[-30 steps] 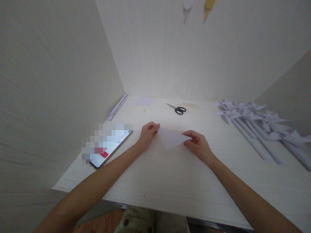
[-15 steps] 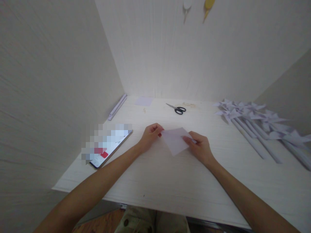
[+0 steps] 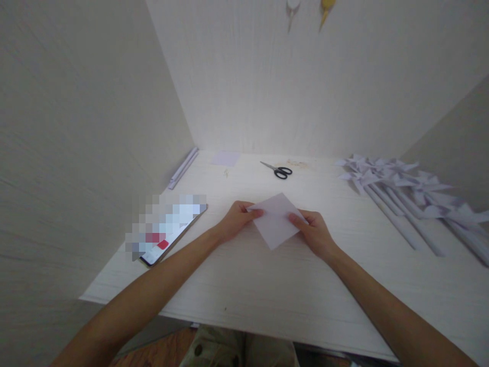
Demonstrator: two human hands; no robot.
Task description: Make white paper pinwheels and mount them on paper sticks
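A square sheet of pale lilac paper is held between both hands above the table, one corner pointing toward me. My left hand pinches its left corner, thumb on top and the other fingers mostly hidden beneath. On the opposite corner my right hand is closed the same way, its thumb pressed flat on the paper. Beyond the sheet lie scissors with black handles, apart from both hands.
Several paper pinwheels with rolled paper sticks lie at the right. A phone, partly blurred out, rests at the left. Behind it are rolled paper sticks and a flat paper square. Walls enclose the table.
My left thumb has come over onto the paper's left corner. The sheet now lies flatter and more spread out between the hands. My right hand keeps its hold.
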